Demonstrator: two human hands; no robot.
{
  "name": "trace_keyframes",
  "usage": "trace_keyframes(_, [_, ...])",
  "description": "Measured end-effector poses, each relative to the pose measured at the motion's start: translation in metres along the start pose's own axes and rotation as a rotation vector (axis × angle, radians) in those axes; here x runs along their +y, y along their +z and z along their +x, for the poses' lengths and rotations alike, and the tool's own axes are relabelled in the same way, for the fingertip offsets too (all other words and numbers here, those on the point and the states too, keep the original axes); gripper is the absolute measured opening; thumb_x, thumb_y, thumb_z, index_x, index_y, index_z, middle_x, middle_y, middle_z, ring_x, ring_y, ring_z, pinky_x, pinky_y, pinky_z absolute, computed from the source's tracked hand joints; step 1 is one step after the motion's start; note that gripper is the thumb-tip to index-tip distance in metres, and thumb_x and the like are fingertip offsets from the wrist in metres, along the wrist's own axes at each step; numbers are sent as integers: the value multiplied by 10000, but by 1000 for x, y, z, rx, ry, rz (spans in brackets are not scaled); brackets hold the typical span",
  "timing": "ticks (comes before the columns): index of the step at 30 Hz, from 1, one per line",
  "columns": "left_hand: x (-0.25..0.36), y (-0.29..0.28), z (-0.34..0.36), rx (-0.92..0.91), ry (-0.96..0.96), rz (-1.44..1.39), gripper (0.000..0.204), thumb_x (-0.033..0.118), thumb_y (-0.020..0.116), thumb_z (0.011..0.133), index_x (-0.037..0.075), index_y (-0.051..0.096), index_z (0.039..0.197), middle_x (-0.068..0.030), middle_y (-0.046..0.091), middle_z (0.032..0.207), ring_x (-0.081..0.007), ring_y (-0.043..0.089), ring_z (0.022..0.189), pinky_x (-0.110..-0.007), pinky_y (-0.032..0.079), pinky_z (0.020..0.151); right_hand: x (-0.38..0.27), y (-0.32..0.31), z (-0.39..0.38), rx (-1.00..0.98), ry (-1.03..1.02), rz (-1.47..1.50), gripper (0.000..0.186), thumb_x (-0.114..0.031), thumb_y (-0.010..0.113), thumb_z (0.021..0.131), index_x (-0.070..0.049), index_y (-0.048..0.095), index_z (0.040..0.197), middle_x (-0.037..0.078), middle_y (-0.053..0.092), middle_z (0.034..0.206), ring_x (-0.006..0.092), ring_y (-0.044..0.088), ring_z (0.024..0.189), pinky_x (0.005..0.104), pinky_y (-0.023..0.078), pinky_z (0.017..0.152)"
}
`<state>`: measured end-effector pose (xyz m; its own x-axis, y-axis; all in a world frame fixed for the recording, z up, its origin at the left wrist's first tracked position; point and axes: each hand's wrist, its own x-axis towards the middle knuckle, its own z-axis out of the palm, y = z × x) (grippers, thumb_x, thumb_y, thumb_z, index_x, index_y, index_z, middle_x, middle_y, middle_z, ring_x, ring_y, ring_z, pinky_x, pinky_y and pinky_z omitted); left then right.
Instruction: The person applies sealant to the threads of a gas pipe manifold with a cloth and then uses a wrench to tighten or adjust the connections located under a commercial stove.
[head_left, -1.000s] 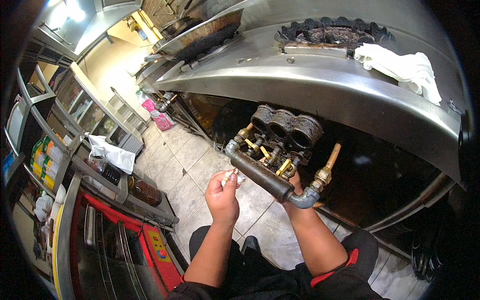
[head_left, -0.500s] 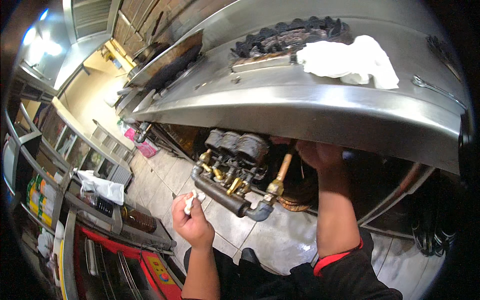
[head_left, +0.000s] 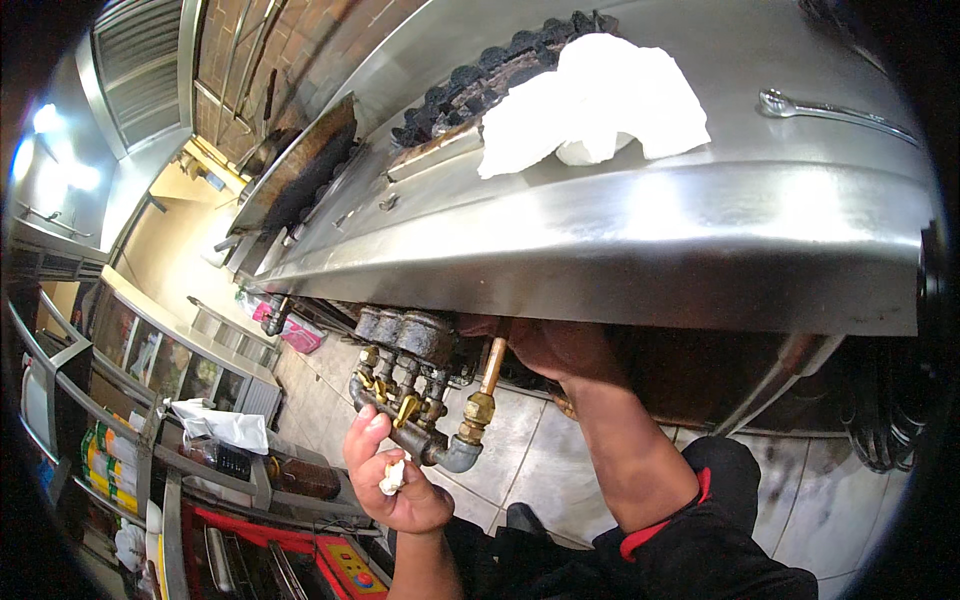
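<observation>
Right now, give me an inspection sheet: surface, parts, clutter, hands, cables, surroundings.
Surface: steel counter, shiny, with a blackened burner ring on top.
Parts: dark pipe manifold with brass valves, below the counter's front edge.
Clutter: crumpled white cloth partly covering the burner ring; metal wrench right of it.
Left hand: holds a small white wad near the manifold; contact with the pipe unclear.
Right hand: under the counter edge, shadowed; grip unclear.
Cables: black loops at right; cords or hoses, cannot tell.
Surroundings: tiled floor; red-fronted appliance, lower left.
</observation>
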<state>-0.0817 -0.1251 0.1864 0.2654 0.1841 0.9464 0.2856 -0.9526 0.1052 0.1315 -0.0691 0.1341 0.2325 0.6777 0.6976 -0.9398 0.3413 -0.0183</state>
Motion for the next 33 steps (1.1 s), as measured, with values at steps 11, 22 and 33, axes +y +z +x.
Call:
trace_keyframes(11, [-5,3,-5,36,21,-5,191,210,529,916,27,493,876,-196,574,1128,-373,521,1139,-478,362,1002,-12,20,-21,282,-91,-2563,209,-254,564,875,-71,615,964,131,617,931,283,593,905,403,472,804])
trace_keyframes(22, [-4,3,-5,10,25,7,207,238,543,915,40,492,888,-187,562,1156,-371,508,1160,-478,351,1012,33,-52,-18,376,-118,-1349,262,-209,458,948,23,581,932,203,637,903,306,638,822,384,527,759])
trace_keyframes(33, [-2,1,-3,-8,26,27,201,224,552,904,28,507,892,-192,558,1170,-373,505,1172,-475,352,1015,24,-35,-20,413,-149,-1320,193,-216,548,851,-47,621,908,153,621,903,325,603,840,446,469,740])
